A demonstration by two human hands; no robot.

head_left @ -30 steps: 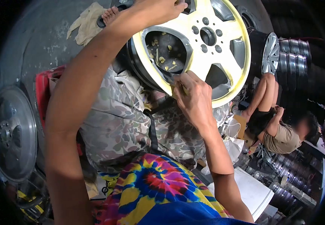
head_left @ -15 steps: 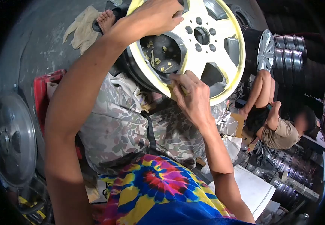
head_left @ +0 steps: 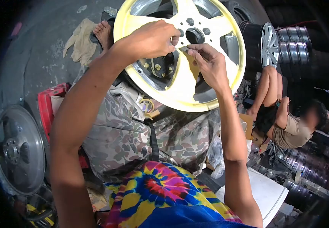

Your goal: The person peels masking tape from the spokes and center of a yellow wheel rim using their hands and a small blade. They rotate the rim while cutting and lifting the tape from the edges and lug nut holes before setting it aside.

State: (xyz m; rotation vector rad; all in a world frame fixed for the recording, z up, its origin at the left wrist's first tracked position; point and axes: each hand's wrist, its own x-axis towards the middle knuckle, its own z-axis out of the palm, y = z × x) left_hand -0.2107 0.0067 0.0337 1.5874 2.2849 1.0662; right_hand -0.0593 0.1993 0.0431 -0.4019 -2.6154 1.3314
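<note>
upper left: gray floor [head_left: 43,72], pale spots [head_left: 52,68] | upper right: dark, shiny wheels [head_left: 293,53] stacked up | lower right: flat white thing [head_left: 261,190]

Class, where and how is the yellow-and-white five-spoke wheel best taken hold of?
Likely grip the wheel by its outer rim, from the lap side: that edge is nearest, and gaps between the spokes leave room to wrap around it.

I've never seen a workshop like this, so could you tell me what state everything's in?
Yellow wheel: face mostly pale yellow, gaps between spokes open.
Left hand: fingers curled; grip unclear.
Right hand: thumb and fingers drawn together; grip unclear.
Cloth: crumpled.
Grey wheel: grey, no yellow showing.
Foot: bare.
</note>
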